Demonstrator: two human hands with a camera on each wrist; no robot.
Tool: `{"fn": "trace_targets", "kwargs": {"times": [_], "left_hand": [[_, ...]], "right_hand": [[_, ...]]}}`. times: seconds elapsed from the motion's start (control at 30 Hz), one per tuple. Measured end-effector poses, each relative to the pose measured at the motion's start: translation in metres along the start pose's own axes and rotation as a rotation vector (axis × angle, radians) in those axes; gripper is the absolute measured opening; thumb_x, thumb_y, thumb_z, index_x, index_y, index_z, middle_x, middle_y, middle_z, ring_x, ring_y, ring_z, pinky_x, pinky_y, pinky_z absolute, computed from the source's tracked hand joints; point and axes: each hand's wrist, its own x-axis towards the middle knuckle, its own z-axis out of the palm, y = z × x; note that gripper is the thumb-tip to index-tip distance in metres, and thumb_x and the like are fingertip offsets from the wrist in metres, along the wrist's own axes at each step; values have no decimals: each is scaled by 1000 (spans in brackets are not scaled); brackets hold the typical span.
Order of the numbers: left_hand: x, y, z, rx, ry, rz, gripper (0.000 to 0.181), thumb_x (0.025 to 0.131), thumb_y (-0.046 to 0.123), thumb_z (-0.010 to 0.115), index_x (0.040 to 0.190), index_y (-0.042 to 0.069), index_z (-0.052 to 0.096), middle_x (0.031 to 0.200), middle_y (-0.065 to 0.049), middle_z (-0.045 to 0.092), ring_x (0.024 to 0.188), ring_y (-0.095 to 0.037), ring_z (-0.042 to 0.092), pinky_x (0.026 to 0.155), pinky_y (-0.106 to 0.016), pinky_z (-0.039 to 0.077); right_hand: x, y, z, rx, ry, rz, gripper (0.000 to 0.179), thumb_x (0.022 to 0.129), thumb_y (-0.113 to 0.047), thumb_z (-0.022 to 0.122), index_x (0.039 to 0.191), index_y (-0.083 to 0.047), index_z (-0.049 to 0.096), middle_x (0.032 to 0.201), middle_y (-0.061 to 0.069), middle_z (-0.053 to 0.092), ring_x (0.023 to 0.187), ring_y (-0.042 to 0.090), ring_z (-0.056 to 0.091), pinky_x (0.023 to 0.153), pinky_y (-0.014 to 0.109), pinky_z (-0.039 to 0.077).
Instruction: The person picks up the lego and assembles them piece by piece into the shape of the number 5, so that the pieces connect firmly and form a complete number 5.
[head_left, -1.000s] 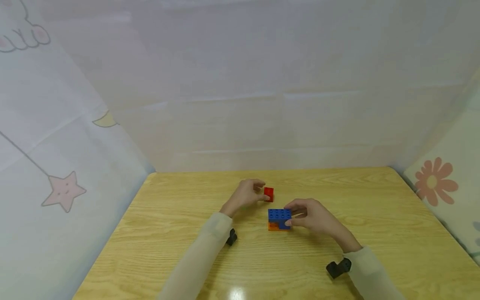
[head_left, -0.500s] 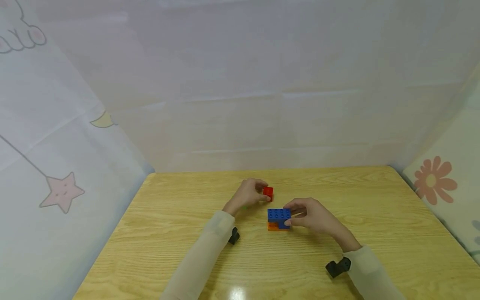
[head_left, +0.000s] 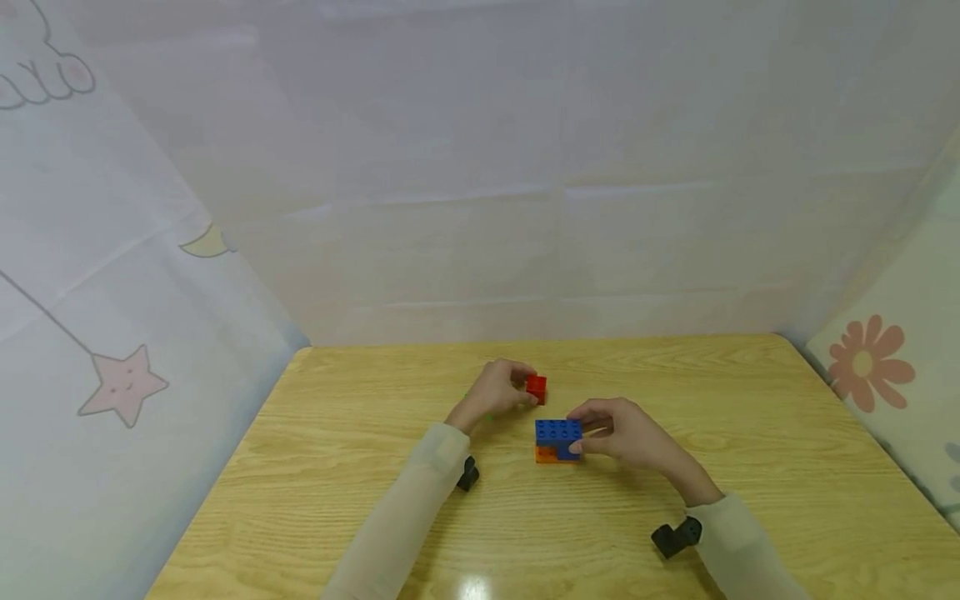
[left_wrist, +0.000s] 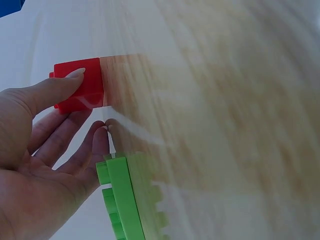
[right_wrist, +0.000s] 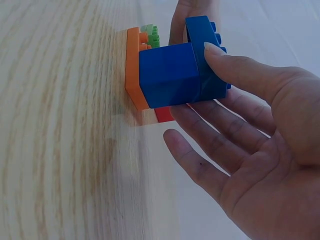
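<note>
In the head view my left hand [head_left: 495, 390] pinches a small red toy building brick [head_left: 536, 388] on the table. The left wrist view shows the thumb across the brick's side, with the other fingers partly hidden behind it. Nearer to me, my right hand [head_left: 630, 432] grips a small stack of bricks by its right end. A long blue brick [right_wrist: 204, 62] tops the stack, over a square blue brick [right_wrist: 169, 75] at one end. Both stand on a thin orange brick [right_wrist: 134, 65] at the bottom, leaving a gap beneath the top brick's left part.
A flat green brick [left_wrist: 126, 200] lies on the wooden table [head_left: 360, 400] close to my left hand, mostly hidden by it in the head view. Pale printed cloth [head_left: 480, 275] hangs behind the table and along both sides.
My left hand has shifted slightly right and its fingers have come round the red brick. Specks of green now show beside the left wrist. The right hand and stack have stayed nearly still.
</note>
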Motion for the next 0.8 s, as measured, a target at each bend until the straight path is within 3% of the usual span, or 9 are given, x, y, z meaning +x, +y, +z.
{"fn": "trace_targets", "kwargs": {"times": [0.23,0.57,0.8], "left_hand": [[0,0,1,-7,-1,-4,47,91,15,84,136,11,71,133,-10,73,121,-28,68,107,-48,55],[-1,0,-3,15,-32,14,44,91,18,85,132,12,73,121,-7,77,108,-21,72,96,-41,61],[-4,2,-7,-15,-25,18,45,90,23,86,132,11,73,121,-6,78,109,-20,72,100,-42,59]], "right_hand": [[1,3,0,7,-3,-9,43,94,-28,81,130,-8,70,130,14,72,116,31,72,95,38,62],[1,4,1,16,-4,-7,42,94,-29,80,130,-9,70,129,13,72,115,29,72,94,37,62],[2,3,0,27,-9,-3,42,94,-28,81,130,-8,70,129,13,72,116,30,72,95,38,62]]}}
